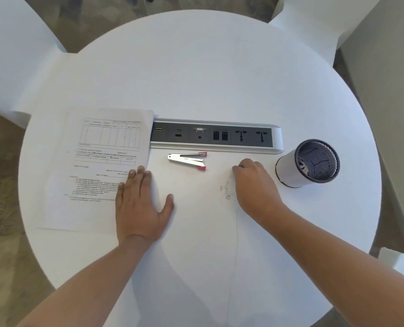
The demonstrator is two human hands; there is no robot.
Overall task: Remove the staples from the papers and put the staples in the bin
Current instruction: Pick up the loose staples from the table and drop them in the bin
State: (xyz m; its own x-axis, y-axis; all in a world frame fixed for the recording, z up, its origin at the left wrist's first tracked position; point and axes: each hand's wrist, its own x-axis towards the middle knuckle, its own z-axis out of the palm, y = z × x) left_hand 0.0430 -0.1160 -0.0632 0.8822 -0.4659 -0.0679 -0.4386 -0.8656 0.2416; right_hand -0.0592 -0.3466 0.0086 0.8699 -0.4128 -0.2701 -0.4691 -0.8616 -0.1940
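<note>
A stack of printed papers (97,166) lies on the left of the round white table (208,72). My left hand (142,206) rests flat, fingers spread, partly on the right edge of a blank white sheet (196,232) in front of me. My right hand (255,185) has its fingers curled down onto the far right part of that sheet; whether it pinches a staple is hidden. A silver stapler with pink tips (188,159) lies open between the hands, just in front of the socket strip. The small mesh bin (311,162) stands right of my right hand.
A grey socket strip (216,136) with power and data ports runs across the table's middle. White chairs (14,43) stand around the table at the left, far right and near right. Carpet shows beyond the table edge.
</note>
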